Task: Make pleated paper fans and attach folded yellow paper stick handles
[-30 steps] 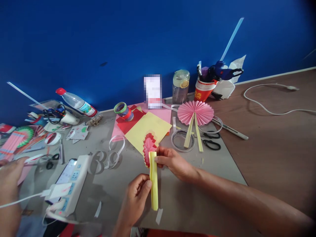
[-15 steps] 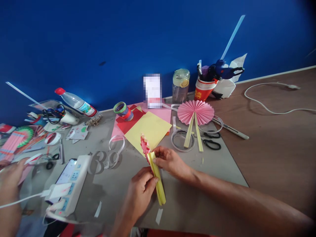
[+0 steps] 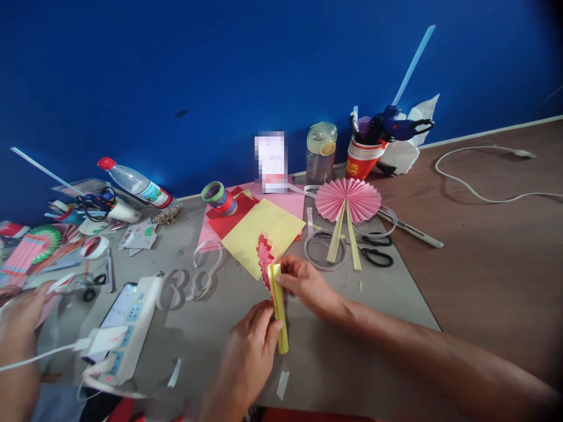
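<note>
A folded paper fan with a yellow strip handle (image 3: 280,319) and pleated red-and-pink paper (image 3: 264,256) is held above the grey mat. My right hand (image 3: 305,286) pinches the upper end of the yellow strip between thumb and fingers. Lower down, my left hand (image 3: 256,340) grips the strip and the pleats from the left; its fingertips behind the paper are hidden. Behind the fan lies a yellow paper sheet (image 3: 268,231) over red and pink sheets. To the right rests an opened pink pleated fan (image 3: 348,201) with two pale yellow handles (image 3: 336,239).
Scissors (image 3: 377,257) and tape rings (image 3: 325,249) lie right of my hands. A power strip (image 3: 134,328), phone (image 3: 118,310) and curled white tape (image 3: 206,281) are on the left. Another person's hand (image 3: 24,310) is at the left edge. Cups and a bottle (image 3: 143,186) stand along the blue wall.
The folded fan has turned more upright, and its red-and-pink pleats show more, slightly farther right. My right hand has moved slightly right; both hands keep hold of it.
</note>
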`<state>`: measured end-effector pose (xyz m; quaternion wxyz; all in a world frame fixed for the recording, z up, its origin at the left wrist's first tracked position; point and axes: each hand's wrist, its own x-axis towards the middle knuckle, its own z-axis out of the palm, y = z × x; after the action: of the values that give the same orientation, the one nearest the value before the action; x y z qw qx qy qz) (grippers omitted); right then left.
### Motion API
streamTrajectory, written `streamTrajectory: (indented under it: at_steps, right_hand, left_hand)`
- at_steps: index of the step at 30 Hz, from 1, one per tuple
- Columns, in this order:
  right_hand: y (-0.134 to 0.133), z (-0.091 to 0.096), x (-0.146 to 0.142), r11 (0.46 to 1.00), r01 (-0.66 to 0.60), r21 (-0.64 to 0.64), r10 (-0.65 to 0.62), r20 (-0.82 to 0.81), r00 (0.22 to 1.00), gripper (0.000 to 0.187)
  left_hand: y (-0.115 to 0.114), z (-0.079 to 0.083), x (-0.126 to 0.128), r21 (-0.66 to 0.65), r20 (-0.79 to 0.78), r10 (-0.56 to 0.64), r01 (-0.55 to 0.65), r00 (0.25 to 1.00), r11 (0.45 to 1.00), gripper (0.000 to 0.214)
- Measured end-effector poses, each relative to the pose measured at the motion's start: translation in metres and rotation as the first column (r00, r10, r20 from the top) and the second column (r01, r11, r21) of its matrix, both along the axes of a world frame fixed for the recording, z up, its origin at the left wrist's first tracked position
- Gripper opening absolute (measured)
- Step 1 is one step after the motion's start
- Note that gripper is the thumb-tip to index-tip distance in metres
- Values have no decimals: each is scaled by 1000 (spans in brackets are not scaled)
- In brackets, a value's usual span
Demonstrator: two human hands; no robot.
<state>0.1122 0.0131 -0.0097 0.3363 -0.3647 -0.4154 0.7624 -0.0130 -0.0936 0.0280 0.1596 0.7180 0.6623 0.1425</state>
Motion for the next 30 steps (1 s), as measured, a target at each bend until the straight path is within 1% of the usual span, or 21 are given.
streamTrajectory:
  at_steps: [3, 5, 6, 10, 12, 15, 19, 23, 25, 27, 30]
  right_hand:
    - [-7, 2, 3, 990, -67, 126, 54, 99, 994, 14]
    - [-12, 4, 4, 964, -127, 232, 86, 181, 980, 20]
    - [-15, 5, 4, 951, -143, 275, 80, 228, 970, 21]
    - [-20, 5, 0, 919, -151, 365, -24, 432, 902, 11]
    - [-20, 4, -2, 906, -150, 397, -67, 483, 873, 10]
    - [-18, 2, -1, 887, -146, 438, -113, 513, 851, 9]
    - [-16, 0, 2, 880, -130, 457, -148, 523, 840, 10]
    - [-12, -3, 3, 886, -88, 454, -174, 503, 847, 9]
    - [-9, -3, 3, 898, -42, 438, -186, 466, 865, 8]
    - [-6, -3, 2, 913, 13, 408, -201, 423, 884, 7]
    - [-1, -1, 1, 942, 92, 323, -211, 358, 910, 3]
  left_hand:
    - [1, 2, 0, -28, -29, 11, -12, 1000, 1000, 23]
    - [2, 3, 0, -28, -39, 18, -19, 999, 999, 24]
    - [3, 3, 1, -31, -43, 17, -18, 999, 999, 24]
    - [3, 6, 4, -71, -71, -7, 2, 997, 997, 24]
    - [3, 7, 6, -103, -80, -8, 0, 997, 995, 23]
    - [2, 6, 7, -144, -71, -3, -8, 997, 990, 26]
    - [0, 1, 6, -149, 17, 19, -16, 1000, 989, 31]
    - [-4, -1, 6, -197, 186, 104, -67, 977, 978, 35]
    - [-6, -2, 7, -242, 285, 171, -102, 943, 965, 38]
    - [-10, -3, 9, -297, 385, 249, -136, 889, 945, 44]
    - [-16, -7, 15, -362, 505, 322, -143, 801, 921, 56]
